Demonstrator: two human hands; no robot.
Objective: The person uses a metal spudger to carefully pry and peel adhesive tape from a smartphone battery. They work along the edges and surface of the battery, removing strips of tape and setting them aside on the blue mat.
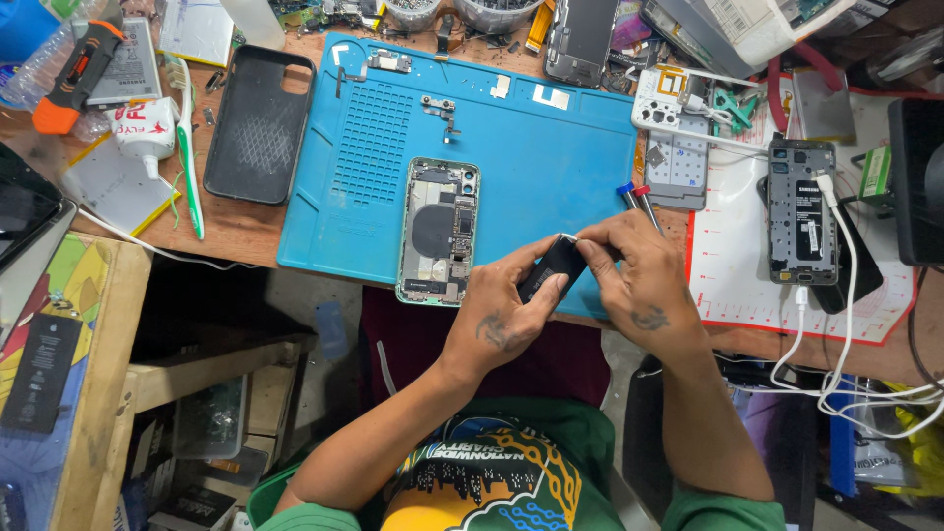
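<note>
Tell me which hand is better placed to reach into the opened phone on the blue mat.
Left, probably. The left hand lies right beside the opened phone on the blue mat, while the right hand sits farther off. Both hands hold the small black part.

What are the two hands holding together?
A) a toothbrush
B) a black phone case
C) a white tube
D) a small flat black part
D: the left hand and the right hand both grip a small flat black part just beside the opened phone on the blue mat.
</note>
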